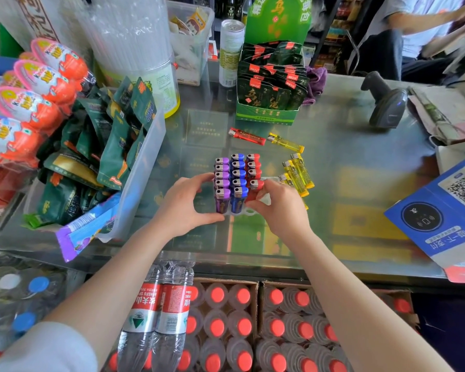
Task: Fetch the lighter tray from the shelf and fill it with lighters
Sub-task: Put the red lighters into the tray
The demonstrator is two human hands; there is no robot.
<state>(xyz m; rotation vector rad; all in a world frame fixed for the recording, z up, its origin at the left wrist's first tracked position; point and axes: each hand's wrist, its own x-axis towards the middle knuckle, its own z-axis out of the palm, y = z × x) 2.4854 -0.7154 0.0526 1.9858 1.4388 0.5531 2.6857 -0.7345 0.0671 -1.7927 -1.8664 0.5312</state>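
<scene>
A clear plastic lighter tray (pixel 249 211) stands on the glass counter, holding upright rows of purple lighters (pixel 222 175), blue lighters (pixel 238 173) and red lighters (pixel 253 166). My left hand (pixel 187 204) grips the tray's left side, thumb at its near edge. My right hand (pixel 278 208) pinches a red lighter (pixel 256 187) at the near end of the red row. Several yellow lighters (pixel 298 174) lie loose to the tray's right. Another red lighter (pixel 247 136) and a yellow one (pixel 286 142) lie behind it.
A clear bin of green snack packs (pixel 113 157) crowds the left. A green display box (pixel 269 84) and a can (pixel 230 52) stand behind. A barcode scanner (pixel 385 102) and a blue QR sign (pixel 446 208) sit right. Water bottles (pixel 226 326) lie below the counter edge. A person sits far right.
</scene>
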